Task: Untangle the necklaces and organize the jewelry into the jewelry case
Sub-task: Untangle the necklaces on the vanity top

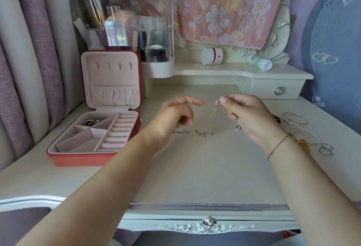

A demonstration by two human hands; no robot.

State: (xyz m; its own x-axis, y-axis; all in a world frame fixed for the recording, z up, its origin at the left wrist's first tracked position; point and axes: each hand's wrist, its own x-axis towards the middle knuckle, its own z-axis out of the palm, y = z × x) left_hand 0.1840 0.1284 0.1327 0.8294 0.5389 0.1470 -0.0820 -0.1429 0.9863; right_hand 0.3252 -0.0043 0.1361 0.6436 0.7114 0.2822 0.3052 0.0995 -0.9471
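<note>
While the right hand point(252, 116) is pinching a necklace point(204, 133) in a narrow grip, chain trailing onto the worktop point(195, 167) right of the open jewelry case point(78, 160), the left hand point(172, 117) is hovering nearer the case; I cannot tell its grip.

Right hand point(252, 117) pinches necklace point(214, 115); left hand point(174, 117) half-curled.
</note>
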